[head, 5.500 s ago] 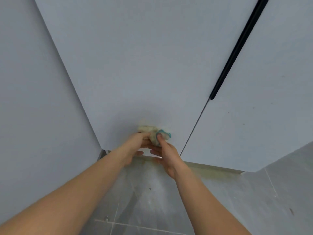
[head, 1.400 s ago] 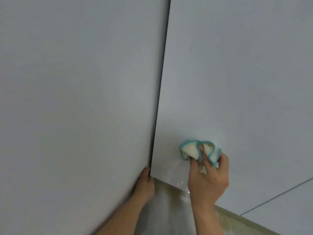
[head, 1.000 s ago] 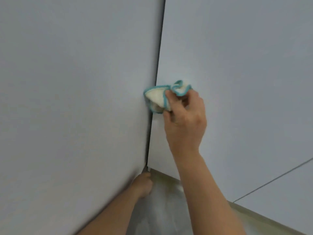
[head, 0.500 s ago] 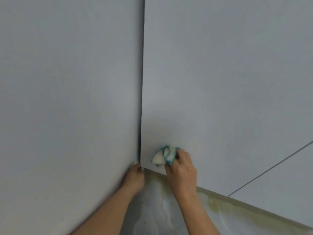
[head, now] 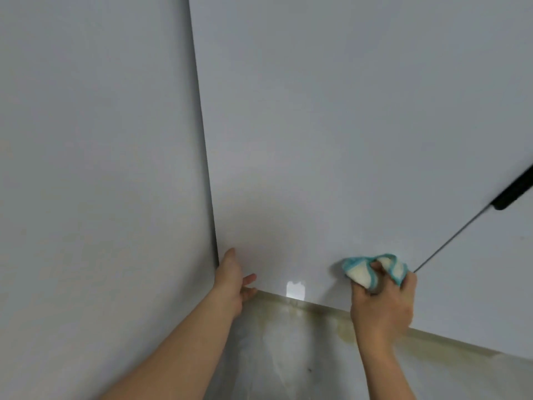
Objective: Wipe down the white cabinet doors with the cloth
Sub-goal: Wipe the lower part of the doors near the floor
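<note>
Cloth: your right hand [head: 382, 301] has swept the bunched cloth [head: 375, 269] across from the left seam to the bottom right corner of the middle door [head: 331, 125], fingers curled round it, pressing it on the panel just beside the seam to the next door [head: 490, 278].
Left hand: your left hand [head: 230, 284] now has the thumb up the door's left edge and the fingers straight along its lower edge, bracing it rather than tucked below.
View: the black handle [head: 516, 189] has come into sight at the right.
Meaning: the bottom strip of this door looks covered from edge to edge; I'd judge the right-hand door comes next.
Below: stained trim [head: 331, 308] and tiled floor [head: 288, 356].
</note>
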Available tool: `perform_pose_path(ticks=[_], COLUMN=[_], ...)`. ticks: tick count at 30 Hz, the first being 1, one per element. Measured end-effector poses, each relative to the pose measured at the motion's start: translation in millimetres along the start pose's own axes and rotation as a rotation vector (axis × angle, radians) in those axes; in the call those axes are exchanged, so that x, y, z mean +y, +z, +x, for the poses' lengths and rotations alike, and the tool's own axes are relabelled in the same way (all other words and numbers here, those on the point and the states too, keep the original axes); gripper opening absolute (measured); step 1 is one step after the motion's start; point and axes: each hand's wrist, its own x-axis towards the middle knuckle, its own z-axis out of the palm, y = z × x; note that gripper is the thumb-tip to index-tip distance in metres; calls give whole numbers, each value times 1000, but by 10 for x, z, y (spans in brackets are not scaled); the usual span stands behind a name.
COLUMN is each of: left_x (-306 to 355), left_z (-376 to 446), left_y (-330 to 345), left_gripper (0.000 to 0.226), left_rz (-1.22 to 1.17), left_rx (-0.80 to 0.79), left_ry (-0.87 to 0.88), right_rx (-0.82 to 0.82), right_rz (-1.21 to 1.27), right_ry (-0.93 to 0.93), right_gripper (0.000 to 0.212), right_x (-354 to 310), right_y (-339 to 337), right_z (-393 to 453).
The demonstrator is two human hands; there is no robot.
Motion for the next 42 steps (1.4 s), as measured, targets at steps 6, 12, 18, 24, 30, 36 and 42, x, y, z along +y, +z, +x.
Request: perform_pose_path(ticks=[6, 12, 18, 24, 30, 36, 42], left_x=[-184, -674, -816, -1046, -1224, -764, -281], left_z=[-76, -152, -249, -237, -318, -1507, -3174], left_y=[226, 449, 705, 1103, 1251, 1837, 2261], left_gripper=[15, 12, 35, 15, 27, 57, 37], left_rz=[293, 444, 553, 513, 468, 319, 344], left_rx=[-139, -142, -277, -231, -129, -463, -552], left_ry=[-118, -48, 47, 140, 170, 54, 163], right_rx=[-73, -176, -93, -148, -275, -87, -142], right_rz=[221, 335, 310, 304, 450, 847, 1086], right_ry=[358, 14, 443, 487, 366, 648, 796], right_gripper=[33, 39, 32, 30, 34, 25, 26], right_x=[62, -435, 562, 911, 375, -67, -462], right_y=[-99, 69, -148, -372, -320, -1196, -2647], right_z=[25, -92, 77, 251, -87, 512, 1357])
